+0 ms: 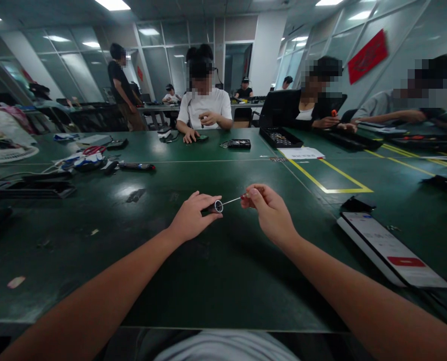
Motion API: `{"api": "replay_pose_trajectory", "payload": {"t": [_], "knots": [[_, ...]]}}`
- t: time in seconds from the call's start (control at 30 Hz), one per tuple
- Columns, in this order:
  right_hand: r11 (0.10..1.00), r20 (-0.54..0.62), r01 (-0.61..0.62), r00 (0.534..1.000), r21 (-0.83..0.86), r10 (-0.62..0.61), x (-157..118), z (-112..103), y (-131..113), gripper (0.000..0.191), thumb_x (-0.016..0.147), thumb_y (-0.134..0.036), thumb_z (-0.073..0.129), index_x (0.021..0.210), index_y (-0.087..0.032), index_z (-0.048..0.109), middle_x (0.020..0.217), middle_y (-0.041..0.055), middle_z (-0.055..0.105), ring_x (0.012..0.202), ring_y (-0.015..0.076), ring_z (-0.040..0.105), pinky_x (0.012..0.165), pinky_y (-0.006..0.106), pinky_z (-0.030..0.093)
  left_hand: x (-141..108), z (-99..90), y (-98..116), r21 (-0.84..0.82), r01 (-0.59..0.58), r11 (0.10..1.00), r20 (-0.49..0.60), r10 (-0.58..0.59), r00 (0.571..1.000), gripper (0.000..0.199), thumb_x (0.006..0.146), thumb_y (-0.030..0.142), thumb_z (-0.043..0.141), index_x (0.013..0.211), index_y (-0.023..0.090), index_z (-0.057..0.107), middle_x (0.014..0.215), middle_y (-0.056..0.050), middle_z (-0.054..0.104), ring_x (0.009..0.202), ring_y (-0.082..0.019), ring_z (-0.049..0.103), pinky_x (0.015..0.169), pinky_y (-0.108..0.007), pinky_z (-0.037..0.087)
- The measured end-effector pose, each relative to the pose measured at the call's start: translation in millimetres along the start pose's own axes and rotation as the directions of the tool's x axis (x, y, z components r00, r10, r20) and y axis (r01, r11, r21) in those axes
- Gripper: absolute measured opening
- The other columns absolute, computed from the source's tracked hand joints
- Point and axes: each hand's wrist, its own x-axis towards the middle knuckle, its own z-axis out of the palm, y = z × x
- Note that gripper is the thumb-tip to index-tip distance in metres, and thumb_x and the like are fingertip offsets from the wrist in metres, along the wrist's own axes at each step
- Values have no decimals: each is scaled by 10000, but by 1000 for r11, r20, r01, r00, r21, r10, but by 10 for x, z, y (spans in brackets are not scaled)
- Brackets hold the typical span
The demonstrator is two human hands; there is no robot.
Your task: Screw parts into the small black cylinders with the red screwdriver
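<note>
Low over the green table [223,281], my left hand [191,216] is closed around a dark cylinder with a silvery ring at its open end [218,206]. That end faces right and toward me. In my right hand [270,210] is a screwdriver [232,200], its reddish handle mostly covered by the fingers. Its thin metal shaft points left, and the tip reaches the cylinder's open end. I cannot tell whether it touches a screw inside.
A phone [385,245] rests on a white block at right. Red-handled scissors [94,150] and tools lie at left. A black parts tray [281,138] stands beyond yellow tape [347,191]. Across the table a person in white [204,108] handles small parts; others sit nearby.
</note>
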Motion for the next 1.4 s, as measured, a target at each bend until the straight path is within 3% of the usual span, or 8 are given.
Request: {"api": "replay_pose_trajectory", "payload": {"t": [0.2, 0.37, 0.67, 0.83, 0.97, 1.1, 1.23, 1.4], "knots": [[966, -48, 27, 998, -258, -41, -68, 1, -106, 400, 1005, -509, 429, 924, -207, 679, 663, -4, 576, 580, 149, 526, 574, 310, 427, -8, 17, 1, 10, -2, 1000, 5, 1, 1000, 479, 830, 285, 791, 1291, 270, 661, 1212, -60, 714, 1132, -250, 652, 1196, -607, 286], [954, -32, 66, 996, -292, -79, -48, -21, -78, 234, 976, -366, 473, 1078, -213, 618, 847, 28, 660, 752, 180, 608, 713, 339, 483, -14, -8, 13, -10, -10, 1000, -42, 10, 999, 471, 832, 261, 786, 1288, 250, 667, 1168, -71, 723, 1064, -242, 654, 1078, -516, 457], [904, -30, 48, 997, -425, -67, -64, -18, -112, 350, 1003, -444, 434, 1140, -216, 663, 705, -4, 589, 614, 172, 535, 611, 332, 407, -10, -18, 33, 15, 4, 1000, -14, -4, 1000, 473, 822, 256, 798, 1278, 252, 674, 1186, -65, 719, 1104, -250, 652, 1131, -546, 402], [962, 0, 47, 999, -267, -49, -51, -23, -54, 197, 968, -357, 477, 1057, -236, 605, 861, 19, 641, 768, 189, 590, 703, 340, 461, -20, -27, 22, -25, 32, 999, -42, -33, 999, 456, 843, 251, 771, 1288, 238, 670, 1205, -75, 705, 1102, -242, 650, 997, -436, 513], [958, 5, 15, 1000, -287, -14, -46, -25, -80, 349, 1002, -486, 422, 942, -235, 658, 719, 1, 589, 639, 174, 554, 624, 330, 439, -23, -24, 29, 12, 13, 1000, -31, -13, 999, 459, 843, 270, 771, 1290, 254, 669, 1173, -73, 714, 1076, -252, 648, 967, -449, 518], [922, 14, 43, 999, -384, -41, -39, -27, -79, 273, 995, -407, 461, 1095, -240, 651, 729, -7, 599, 638, 174, 555, 624, 331, 417, -24, -20, 48, -4, 11, 1000, -20, -11, 1000, 462, 833, 251, 781, 1283, 246, 674, 1169, -70, 710, 1077, -243, 649, 973, -425, 516], [962, 46, 51, 998, -270, -40, -18, -31, 1, 165, 969, -328, 491, 1089, -239, 562, 905, 13, 629, 773, 175, 587, 714, 336, 457, -19, -29, 58, -20, 35, 999, -41, -36, 999, 459, 826, 229, 788, 1272, 225, 680, 1173, -65, 709, 1080, -234, 652, 985, -411, 510], [955, 20, -7, 1000, -295, 13, -12, -36, -9, 345, 1016, -479, 391, 1010, -234, 633, 680, -21, 522, 623, 168, 526, 613, 330, 431, -17, -27, 49, -12, 25, 1000, -61, -26, 998, 468, 827, 255, 791, 1279, 231, 675, 1169, -68, 713, 1075, -240, 653, 978, -421, 512]]}}
